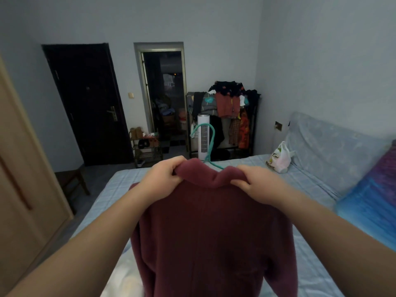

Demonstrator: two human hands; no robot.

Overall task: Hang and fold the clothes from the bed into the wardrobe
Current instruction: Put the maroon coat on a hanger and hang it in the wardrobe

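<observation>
— How much of the hanger shows?
— Mostly its hook; the rest is inside the sweater, whose hem the bottom edge cuts off.
— And the print on the bag?
— Too small to read.

The sweater held at the grip is coloured a plain dark maroon. The hanger hook, seen just beyond the grip, is teal. The bed sheet below and around the grip is pale blue with a fine check. Far beyond the grip, the tower fan is white. Beyond and left, the door is near-black. Far left, the wardrobe is finished in light tan. Right of the grip, the plastic bag is white with green and yellow print, the headboard cover is pale blue with a faint motif, and the bedding is banded bright blue and purple.
</observation>
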